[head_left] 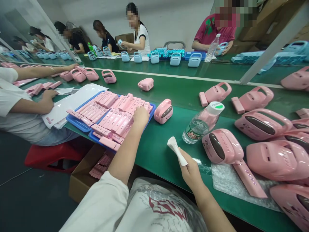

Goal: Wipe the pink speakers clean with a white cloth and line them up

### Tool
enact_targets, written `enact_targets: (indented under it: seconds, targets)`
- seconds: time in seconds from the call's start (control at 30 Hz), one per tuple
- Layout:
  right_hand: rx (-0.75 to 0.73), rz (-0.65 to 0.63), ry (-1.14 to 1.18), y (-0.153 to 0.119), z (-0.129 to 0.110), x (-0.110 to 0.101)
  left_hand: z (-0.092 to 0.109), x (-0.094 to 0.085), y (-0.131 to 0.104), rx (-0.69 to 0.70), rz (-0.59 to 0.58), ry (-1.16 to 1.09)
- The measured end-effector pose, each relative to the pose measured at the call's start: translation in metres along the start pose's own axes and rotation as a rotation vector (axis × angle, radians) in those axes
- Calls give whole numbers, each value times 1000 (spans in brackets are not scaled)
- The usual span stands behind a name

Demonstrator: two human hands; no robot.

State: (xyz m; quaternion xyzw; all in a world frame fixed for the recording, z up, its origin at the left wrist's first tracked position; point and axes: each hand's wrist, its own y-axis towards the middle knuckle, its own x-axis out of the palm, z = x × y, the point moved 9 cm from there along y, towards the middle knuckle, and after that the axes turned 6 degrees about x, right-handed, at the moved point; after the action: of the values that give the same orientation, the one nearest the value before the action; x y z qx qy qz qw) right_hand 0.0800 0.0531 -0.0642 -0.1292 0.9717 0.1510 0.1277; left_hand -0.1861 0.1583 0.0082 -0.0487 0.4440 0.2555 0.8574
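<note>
My left hand (141,116) is at the right end of a blue tray (152,114), its fingers curled down around a pink bar (146,105), with the fingertips partly hidden. Rows of glossy pink bars (120,119) with small printed marks fill this tray and the one beside it. In my right hand (191,170), over the table edge, a folded white cloth (177,151) is gripped. A pink handled case (163,111) with a dark window stands just right of the tray. Another pink case (223,146) rests near my right hand, against a long pink bar (249,178).
A clear bottle (201,124) leans beyond my right hand. Several pink cases (277,159) crowd the right side, some above bubble wrap (227,177). A neighbour's arm (36,71) reaches in at left. Blue cases (175,59) line the far side, where co-workers sit. A cardboard box (78,180) stands below.
</note>
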Motion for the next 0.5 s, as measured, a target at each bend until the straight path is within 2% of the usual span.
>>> enact_targets:
  seconds: [0.1, 0.17, 0.27, 0.33, 0.4, 0.43, 0.5]
  targets:
    - [218, 94, 181, -4, 17, -9, -2, -10, -20, 20, -59, -148]
    - [298, 140, 259, -9, 21, -12, 2, -12, -44, 44, -175, -467]
    - [335, 243, 427, -11, 15, -18, 23, -7, -90, 84, -433, -1019]
    - [272, 373, 451, -6, 0, -30, 35, 1, -118, 63, -582, -1190]
    - [121, 458, 326, 7, -27, -40, 43, 16, -139, 1, -695, -1271]
    - [32, 452, 236, 15, -43, -40, 47, 23, -146, -30, -733, -1294]
    - [-168, 327, 40, 29, -75, -26, 51, 36, -154, -84, -766, -1322]
